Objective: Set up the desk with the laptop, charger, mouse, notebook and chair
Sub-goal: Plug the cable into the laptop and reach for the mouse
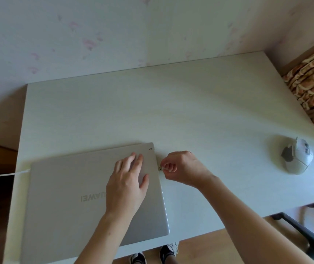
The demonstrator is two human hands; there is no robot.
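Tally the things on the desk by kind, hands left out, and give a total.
Laptop, closed: 1
Mouse: 1
White charger cable at the laptop's left edge: 1
Small plug pinched in the right hand at the laptop's right edge: 1
Total: 4

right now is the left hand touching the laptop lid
Touching: the head view shows the left hand lying flat on the closed laptop lid.
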